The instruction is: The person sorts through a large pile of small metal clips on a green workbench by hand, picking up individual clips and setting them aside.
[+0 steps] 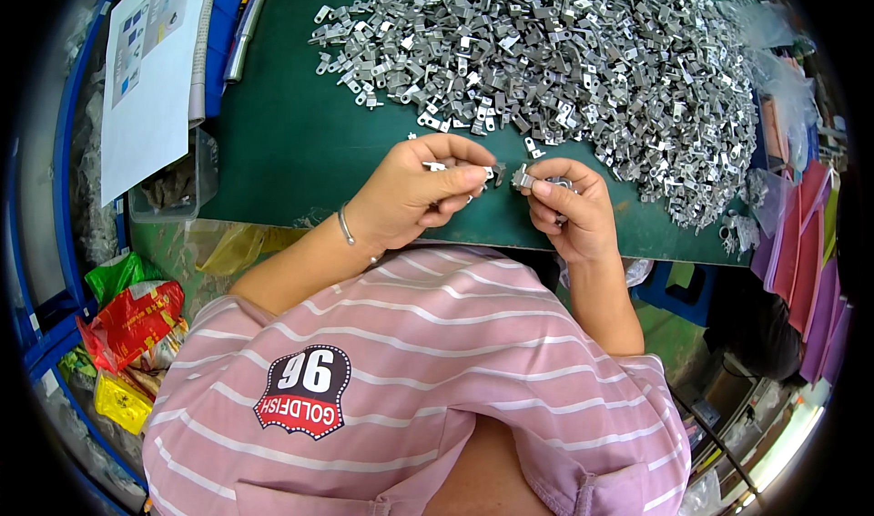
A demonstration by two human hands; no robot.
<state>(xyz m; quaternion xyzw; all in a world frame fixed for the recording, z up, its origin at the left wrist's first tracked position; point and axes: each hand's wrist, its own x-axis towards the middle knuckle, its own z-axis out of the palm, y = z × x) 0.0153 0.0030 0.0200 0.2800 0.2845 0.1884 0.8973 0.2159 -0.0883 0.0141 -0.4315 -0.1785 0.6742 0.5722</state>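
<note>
My left hand (416, 188) is closed, thumb and forefinger pinching a small silvery metal bracket (493, 173), with more metal showing between its fingers. Facing it a short gap away, my right hand (575, 208) is curled round several small metal brackets (523, 179), one of them sticking out past the thumb. Both hands are over the near edge of the green tabletop (273, 152). Beyond them spreads a large heap of like metal brackets (546, 51), each with a holed tab. One loose bracket (533, 148) lies just past my right hand.
At the left, a printed paper sheet (150, 88) overhangs a clear plastic box (205, 174). Blue folders or trays (228, 24) stand beside it. Red, green and yellow bags (137, 325) lie lower left. Pink and purple fabric (806, 234) hangs at the right past the table edge.
</note>
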